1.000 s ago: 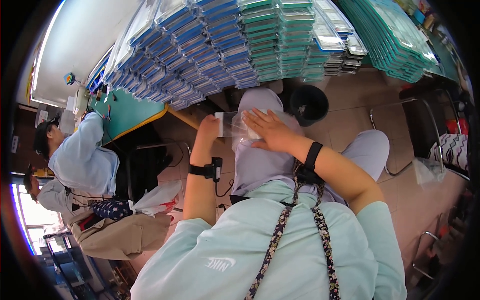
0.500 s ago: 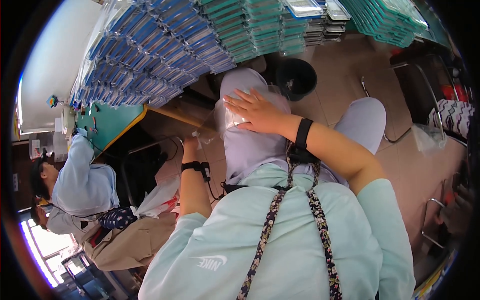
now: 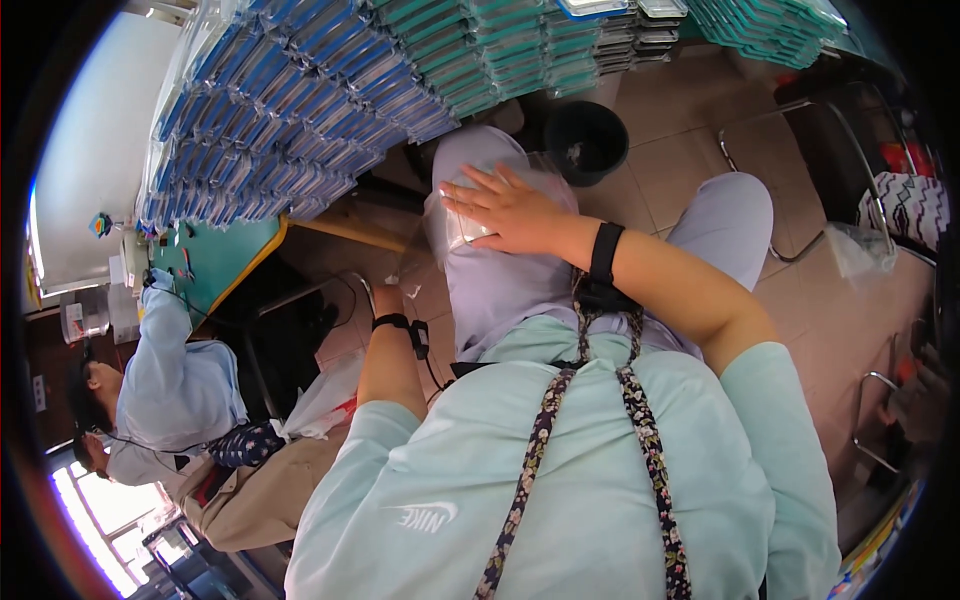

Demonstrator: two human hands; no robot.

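Observation:
My right hand [image 3: 512,212] lies flat with its fingers spread, pressing on a clear plastic film or bag [image 3: 454,232] spread over my left thigh. Something pale shows through the plastic beneath the fingers, too indistinct to name. Low beside that thigh is my left hand [image 3: 388,298], close to the plastic's left edge. Its fingers are mostly hidden, and small whitish scraps show next to it. Both wrists wear black straps.
Tall stacks of blue-edged clear cases [image 3: 290,110] and green-edged ones [image 3: 480,50] stand ahead. A black bin [image 3: 587,145] sits beyond my knees. Another person [image 3: 180,390] sits left at a green-topped table [image 3: 225,255]. Metal-framed chairs [image 3: 845,140] stand right.
The view has shifted slightly. My right hand remains spread on the plastic over my thigh, and my left hand stays low beside it.

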